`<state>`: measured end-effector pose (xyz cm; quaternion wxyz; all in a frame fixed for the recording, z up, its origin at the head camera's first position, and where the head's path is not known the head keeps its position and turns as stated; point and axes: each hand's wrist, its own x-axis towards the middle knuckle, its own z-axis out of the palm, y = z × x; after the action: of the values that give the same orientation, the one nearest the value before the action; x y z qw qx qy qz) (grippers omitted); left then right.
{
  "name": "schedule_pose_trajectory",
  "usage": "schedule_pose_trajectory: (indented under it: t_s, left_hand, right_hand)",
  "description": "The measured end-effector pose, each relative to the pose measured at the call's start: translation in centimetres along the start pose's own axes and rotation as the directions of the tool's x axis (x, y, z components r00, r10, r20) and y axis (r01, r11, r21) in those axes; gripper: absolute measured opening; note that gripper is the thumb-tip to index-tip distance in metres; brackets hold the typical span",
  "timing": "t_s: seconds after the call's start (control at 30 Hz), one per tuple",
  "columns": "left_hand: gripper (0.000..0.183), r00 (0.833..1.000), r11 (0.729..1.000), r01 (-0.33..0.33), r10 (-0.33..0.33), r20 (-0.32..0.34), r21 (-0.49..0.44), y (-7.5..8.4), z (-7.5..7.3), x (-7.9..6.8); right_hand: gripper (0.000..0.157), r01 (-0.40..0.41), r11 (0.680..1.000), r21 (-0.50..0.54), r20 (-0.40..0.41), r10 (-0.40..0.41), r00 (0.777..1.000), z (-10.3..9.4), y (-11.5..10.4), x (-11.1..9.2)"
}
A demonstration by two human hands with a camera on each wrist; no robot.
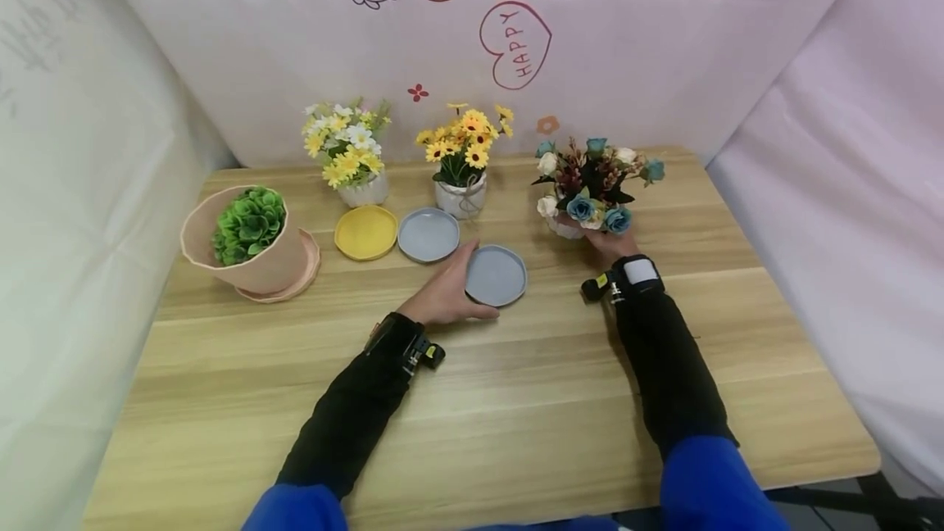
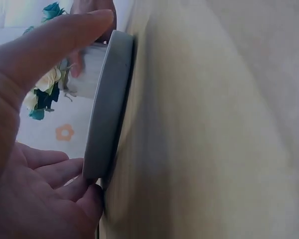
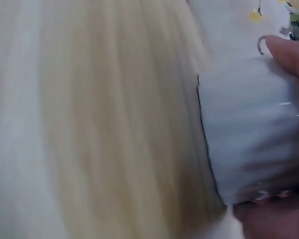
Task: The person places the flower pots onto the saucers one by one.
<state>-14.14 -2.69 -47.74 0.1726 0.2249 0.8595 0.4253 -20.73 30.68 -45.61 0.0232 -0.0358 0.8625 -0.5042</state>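
My left hand [image 1: 446,289] holds a round grey-blue saucer [image 1: 496,275] by its edge. In the left wrist view the thumb reaches to one end of the saucer [image 2: 108,104] and the fingertips are at the other, with its base close over the tabletop. On the right, my right hand [image 1: 610,242] grips a white pot of artificial blue and white roses [image 1: 583,207]. The right wrist view shows thumb and fingers on either side of the ribbed white pot [image 3: 249,129], its bottom near the wood.
Left of the held saucer lie another grey-blue saucer [image 1: 428,234] and a yellow saucer [image 1: 365,232]. Behind them stand a sunflower pot [image 1: 460,197] and a daisy pot [image 1: 364,189]. A pink planter [image 1: 273,269] with a green plant sits far left on a wooden table [image 1: 516,424].
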Motion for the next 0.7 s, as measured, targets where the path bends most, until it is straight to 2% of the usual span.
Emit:
schedule_pose_trajectory:
  t_s: [0.03, 0.07, 0.17, 0.27, 0.33, 0.4, 0.5, 0.57, 0.7]
  left_hand:
    - [0.132, 1.0, 1.0, -0.005, 0.005, 0.004, 0.003, 0.0, 0.0, 0.1]
    - [0.132, 1.0, 1.0, -0.012, 0.012, 0.006, 0.007, 0.1, -0.1, 0.1]
    - [0.13, 0.999, 0.999, -0.034, 0.034, 0.012, 0.025, 0.2, -0.3, 0.2]
    - [0.126, 0.999, 0.998, -0.05, 0.049, 0.011, 0.045, 0.2, -0.5, 0.3]
    - [0.123, 0.998, 0.997, -0.055, 0.055, 0.007, 0.052, 0.3, -0.6, 0.3]
    - [0.12, 0.998, 0.997, -0.06, 0.06, -0.001, 0.057, 0.3, -0.8, 0.4]
    - [0.118, 0.998, 0.996, -0.066, 0.067, -0.011, 0.058, 0.3, -0.9, 0.5]
    - [0.117, 0.997, 0.996, -0.069, 0.07, -0.015, 0.058, 0.2, -1.0, 0.4]
    - [0.117, 0.998, 0.997, -0.063, 0.064, -0.014, 0.055, 0.0, -1.0, 0.2]
  right_hand:
    - [0.073, -0.002, 0.999, -0.038, -0.028, 0.001, 1.0, 0.0, -0.1, -0.1]
    - [0.074, -0.002, 1.0, -0.029, -0.04, 0.0, 0.999, 0.1, -0.3, -0.1]
    - [0.078, -0.04, 0.999, -0.003, -0.026, 0.04, 0.999, 0.1, -1.7, -0.4]
    - [0.071, -0.026, 1.0, -0.008, 0.003, 0.026, 1.0, 0.1, -3.1, -0.4]
    - [0.066, 0.011, 1.0, 0.009, -0.006, -0.011, 1.0, 0.2, -3.7, -0.3]
    - [0.06, 0.055, 0.998, 0.0, -0.007, -0.055, 0.998, 0.2, -3.9, 0.0]
    - [0.059, 0.08, 0.997, -0.003, -0.003, -0.08, 0.997, 0.2, -4.0, 0.2]
    - [0.062, 0.071, 0.997, -0.011, 0.022, -0.071, 0.997, 0.1, -4.0, 0.3]
    - [0.066, 0.047, 0.998, 0.029, 0.022, -0.047, 0.999, 0.2, -4.0, 0.3]
